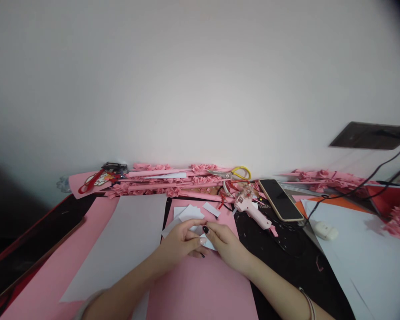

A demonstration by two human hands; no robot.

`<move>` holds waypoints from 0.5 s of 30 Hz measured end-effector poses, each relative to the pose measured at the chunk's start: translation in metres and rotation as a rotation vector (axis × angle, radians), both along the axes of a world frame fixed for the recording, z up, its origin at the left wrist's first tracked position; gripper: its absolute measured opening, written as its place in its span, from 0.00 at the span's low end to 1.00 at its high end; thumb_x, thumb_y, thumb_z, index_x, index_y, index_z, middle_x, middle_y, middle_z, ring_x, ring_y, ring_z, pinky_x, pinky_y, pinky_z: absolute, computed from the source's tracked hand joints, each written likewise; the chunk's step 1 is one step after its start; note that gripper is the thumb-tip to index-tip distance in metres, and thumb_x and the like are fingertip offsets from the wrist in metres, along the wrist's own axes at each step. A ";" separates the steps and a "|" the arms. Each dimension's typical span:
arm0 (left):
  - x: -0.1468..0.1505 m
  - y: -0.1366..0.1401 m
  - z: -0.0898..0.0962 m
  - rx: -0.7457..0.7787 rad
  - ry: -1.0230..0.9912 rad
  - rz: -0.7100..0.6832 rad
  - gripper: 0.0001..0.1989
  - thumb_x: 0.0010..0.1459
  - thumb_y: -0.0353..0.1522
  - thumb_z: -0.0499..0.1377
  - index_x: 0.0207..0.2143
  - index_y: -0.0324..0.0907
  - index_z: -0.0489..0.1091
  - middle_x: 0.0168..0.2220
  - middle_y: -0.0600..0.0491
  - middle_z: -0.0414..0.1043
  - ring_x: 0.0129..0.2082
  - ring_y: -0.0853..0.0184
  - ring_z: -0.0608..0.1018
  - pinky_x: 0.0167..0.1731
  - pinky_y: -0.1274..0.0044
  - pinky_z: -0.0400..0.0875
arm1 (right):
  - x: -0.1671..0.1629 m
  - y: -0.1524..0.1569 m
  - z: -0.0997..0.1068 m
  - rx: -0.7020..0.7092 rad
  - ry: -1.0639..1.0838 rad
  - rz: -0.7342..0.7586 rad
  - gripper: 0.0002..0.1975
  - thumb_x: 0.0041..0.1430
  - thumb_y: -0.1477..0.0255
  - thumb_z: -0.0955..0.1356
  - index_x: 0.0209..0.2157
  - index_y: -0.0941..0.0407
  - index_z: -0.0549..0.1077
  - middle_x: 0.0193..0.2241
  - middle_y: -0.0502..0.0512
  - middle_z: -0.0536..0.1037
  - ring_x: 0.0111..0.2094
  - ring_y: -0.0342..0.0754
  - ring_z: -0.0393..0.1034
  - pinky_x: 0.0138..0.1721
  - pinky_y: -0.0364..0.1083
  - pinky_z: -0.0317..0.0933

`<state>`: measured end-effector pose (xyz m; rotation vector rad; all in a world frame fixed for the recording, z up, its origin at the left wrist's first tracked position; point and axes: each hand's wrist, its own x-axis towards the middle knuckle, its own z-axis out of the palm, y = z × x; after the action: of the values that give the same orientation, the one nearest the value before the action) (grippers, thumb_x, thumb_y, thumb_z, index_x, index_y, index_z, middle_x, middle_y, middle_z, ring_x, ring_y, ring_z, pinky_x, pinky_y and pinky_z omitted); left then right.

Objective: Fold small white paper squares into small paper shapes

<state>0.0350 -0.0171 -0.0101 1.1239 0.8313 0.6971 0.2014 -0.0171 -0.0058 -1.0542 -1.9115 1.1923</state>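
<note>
Over a pink sheet of paper (pixel 203 284), my left hand (pixel 182 239) and my right hand (pixel 226 243) meet at the fingertips. Between them is a small piece of white paper (pixel 208 244), mostly covered by the fingers. My left thumb presses on its near side, while my right thumb and forefinger pinch its upper edge. Just beyond the hands lie several white paper cutouts (pixel 190 212) in a loose pile. A small white strip (pixel 211 209) rests to their right.
A pink glue gun (pixel 253 211) and a phone (pixel 280 200) lie at the right. Yellow-handled scissors (pixel 240 173) rest on pink paper flower stems (pixel 173 186) along the wall. A white earbud case (pixel 326 230) sits on white sheets (pixel 350 262). Black cables (pixel 363 181) hang from the wall socket (pixel 370 135).
</note>
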 end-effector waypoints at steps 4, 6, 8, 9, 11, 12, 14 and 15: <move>0.001 0.000 0.000 -0.001 0.025 0.013 0.23 0.50 0.33 0.60 0.49 0.41 0.61 0.24 0.55 0.74 0.30 0.62 0.79 0.31 0.73 0.72 | -0.002 -0.001 -0.002 0.085 -0.061 -0.039 0.13 0.61 0.72 0.56 0.22 0.56 0.61 0.19 0.47 0.61 0.22 0.41 0.54 0.23 0.40 0.50; 0.002 0.001 -0.001 0.027 0.044 0.018 0.24 0.48 0.31 0.61 0.48 0.40 0.61 0.23 0.55 0.73 0.27 0.64 0.78 0.30 0.74 0.72 | -0.002 -0.002 -0.002 0.097 -0.102 -0.048 0.13 0.60 0.74 0.56 0.22 0.56 0.59 0.19 0.47 0.61 0.21 0.41 0.54 0.22 0.39 0.49; 0.002 0.001 -0.002 0.050 0.054 0.016 0.25 0.46 0.30 0.61 0.49 0.39 0.61 0.23 0.55 0.73 0.25 0.65 0.78 0.29 0.74 0.72 | -0.003 -0.003 -0.002 0.100 -0.129 -0.045 0.13 0.59 0.76 0.56 0.21 0.56 0.58 0.18 0.47 0.62 0.20 0.41 0.54 0.21 0.39 0.48; 0.002 0.001 -0.002 0.055 0.054 0.013 0.25 0.46 0.29 0.61 0.49 0.39 0.61 0.23 0.55 0.73 0.25 0.65 0.78 0.29 0.74 0.72 | -0.003 -0.003 -0.001 0.106 -0.136 -0.043 0.13 0.59 0.77 0.57 0.21 0.56 0.58 0.18 0.47 0.62 0.20 0.40 0.54 0.21 0.39 0.48; 0.002 0.002 -0.002 0.052 0.049 0.003 0.25 0.47 0.29 0.60 0.49 0.39 0.60 0.24 0.55 0.74 0.26 0.64 0.78 0.29 0.73 0.72 | -0.004 -0.004 -0.001 0.131 -0.142 -0.048 0.13 0.58 0.78 0.57 0.20 0.56 0.58 0.17 0.46 0.62 0.19 0.40 0.54 0.20 0.39 0.47; 0.001 0.002 -0.001 0.052 0.047 -0.005 0.25 0.47 0.29 0.60 0.49 0.40 0.60 0.24 0.54 0.74 0.26 0.64 0.78 0.30 0.73 0.72 | -0.004 -0.005 -0.001 0.144 -0.142 -0.053 0.13 0.57 0.78 0.57 0.20 0.56 0.58 0.17 0.46 0.62 0.19 0.40 0.54 0.20 0.39 0.46; 0.000 0.002 0.000 0.054 0.040 -0.020 0.25 0.48 0.29 0.60 0.49 0.40 0.60 0.25 0.54 0.74 0.27 0.63 0.78 0.30 0.72 0.72 | -0.005 -0.005 0.000 0.160 -0.145 -0.059 0.13 0.57 0.79 0.57 0.20 0.56 0.58 0.16 0.45 0.61 0.18 0.40 0.53 0.20 0.39 0.46; 0.000 0.002 0.000 0.058 0.037 -0.027 0.25 0.48 0.29 0.60 0.49 0.40 0.60 0.24 0.54 0.74 0.27 0.63 0.78 0.30 0.72 0.72 | -0.005 -0.005 0.000 0.166 -0.147 -0.061 0.13 0.57 0.79 0.57 0.20 0.56 0.58 0.16 0.45 0.61 0.18 0.39 0.53 0.20 0.39 0.46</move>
<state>0.0349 -0.0153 -0.0100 1.2011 0.8302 0.6839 0.1962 -0.0226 -0.0055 -1.1273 -2.0358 0.9279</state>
